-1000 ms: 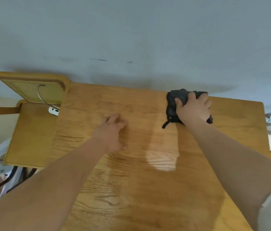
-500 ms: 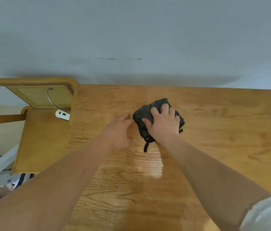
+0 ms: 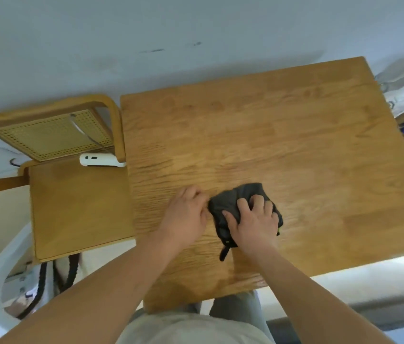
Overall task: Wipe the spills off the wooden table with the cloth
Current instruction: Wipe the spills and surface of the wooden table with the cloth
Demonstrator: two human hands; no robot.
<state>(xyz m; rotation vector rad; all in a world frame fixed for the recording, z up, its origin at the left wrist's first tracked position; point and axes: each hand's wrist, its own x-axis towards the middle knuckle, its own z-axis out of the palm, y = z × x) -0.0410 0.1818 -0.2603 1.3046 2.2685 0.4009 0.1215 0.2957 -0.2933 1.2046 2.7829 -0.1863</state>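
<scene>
Cloth: your dark cloth (image 3: 237, 204) lies bunched on the tabletop (image 3: 295, 135), toward its near edge and a little left of its middle, a short strap trailing from the cloth toward you
Key relation: the cloth sits directly under your right hand (image 3: 254, 222); unwiped wood stretches away from the cloth to the right and toward the wall, so I judge the coming stroke pushes that way
Right hand: flat on top of the cloth, fingers spread and slightly curled, pressing down rather than gripping; palm on the cloth's near half
Left hand: your left hand (image 3: 186, 214) rests on the tabletop just left of the cloth, fingers loosely curled, fingertips at the cloth's left edge; whether they pinch the fabric you cannot tell from here
Nearer hand: the right, already on the cloth
Spills: faint marks show far from the cloth, near the wall edge; a wet sheen shows nearer you than the cloth
Chair: a wooden chair (image 3: 76, 207) stands left of the cloth, beside the tabletop
</scene>
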